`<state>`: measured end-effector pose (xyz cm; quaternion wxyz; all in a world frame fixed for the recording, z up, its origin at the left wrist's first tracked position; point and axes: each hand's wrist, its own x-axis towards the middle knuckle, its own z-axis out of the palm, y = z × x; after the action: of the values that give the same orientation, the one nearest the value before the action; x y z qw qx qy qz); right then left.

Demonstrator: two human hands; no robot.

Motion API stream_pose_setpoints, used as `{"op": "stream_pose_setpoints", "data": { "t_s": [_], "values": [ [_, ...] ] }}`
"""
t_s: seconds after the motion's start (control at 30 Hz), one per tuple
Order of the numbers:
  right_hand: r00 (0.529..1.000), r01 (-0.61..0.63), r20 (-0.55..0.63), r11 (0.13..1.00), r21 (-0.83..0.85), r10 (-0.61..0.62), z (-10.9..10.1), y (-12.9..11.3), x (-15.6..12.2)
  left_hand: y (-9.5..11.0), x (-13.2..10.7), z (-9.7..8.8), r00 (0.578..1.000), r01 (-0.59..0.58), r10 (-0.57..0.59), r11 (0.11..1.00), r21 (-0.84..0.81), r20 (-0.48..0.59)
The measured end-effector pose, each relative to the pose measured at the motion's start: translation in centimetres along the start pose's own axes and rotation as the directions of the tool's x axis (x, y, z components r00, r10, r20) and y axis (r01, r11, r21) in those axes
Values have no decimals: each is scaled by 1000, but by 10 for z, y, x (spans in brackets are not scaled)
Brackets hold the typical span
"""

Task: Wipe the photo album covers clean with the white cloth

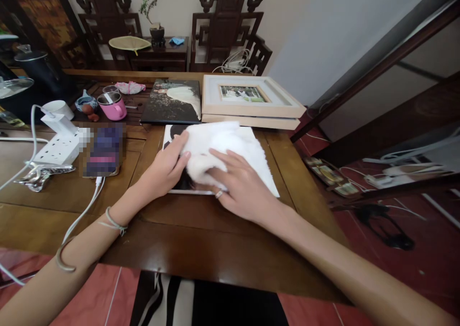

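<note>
A white fluffy cloth (230,149) lies over a flat photo print (171,137) on the wooden table (201,240). My right hand (240,185) presses flat on the cloth, fingers stretched out, a ring on one finger. My left hand (165,168) rests on the print's left edge with its fingers bent against the cloth. Most of the print is hidden under the cloth and my hands.
Two stacked light picture frames (251,101) and a dark photo panel (172,101) lie behind the print. A power strip (61,146), cables, a phone (104,151), a pink mug (113,106) and a white cup (57,108) sit at the left. Carved chairs stand behind.
</note>
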<state>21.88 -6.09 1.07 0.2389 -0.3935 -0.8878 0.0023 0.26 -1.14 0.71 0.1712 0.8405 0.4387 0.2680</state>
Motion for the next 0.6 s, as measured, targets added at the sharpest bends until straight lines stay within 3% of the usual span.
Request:
{"op": "stream_pose_setpoints", "data": {
  "t_s": [0.13, 0.2, 0.27, 0.47, 0.53, 0.6],
  "values": [
    [982, 159, 83, 979, 129, -171, 0, -16, 4, 2, 6, -4, 981, 23, -43, 994, -105, -189],
    [972, 201, 90, 964, 174, -219, -6, -20, -3, 2, 7, -5, 978, 43, -63, 994, -102, -199],
    [976, 187, 78, 963, 194, -205, -14, -20, -15, 2, 5, -5, 988, 50, -58, 997, -61, -140],
    [999, -39, -10, 986, 164, 41, -31, -4, -36, 6, -7, -5, 991, 16, -39, 985, 173, 130],
    [980, -182, -36, 960, 211, 194, -31, 3, -32, 7, -10, -6, 987, -3, -34, 973, 229, 154],
    [925, -347, -48, 889, 300, 377, -27, 10, -22, 8, -11, -7, 986, -10, -32, 969, 247, 165]
  ]
}}
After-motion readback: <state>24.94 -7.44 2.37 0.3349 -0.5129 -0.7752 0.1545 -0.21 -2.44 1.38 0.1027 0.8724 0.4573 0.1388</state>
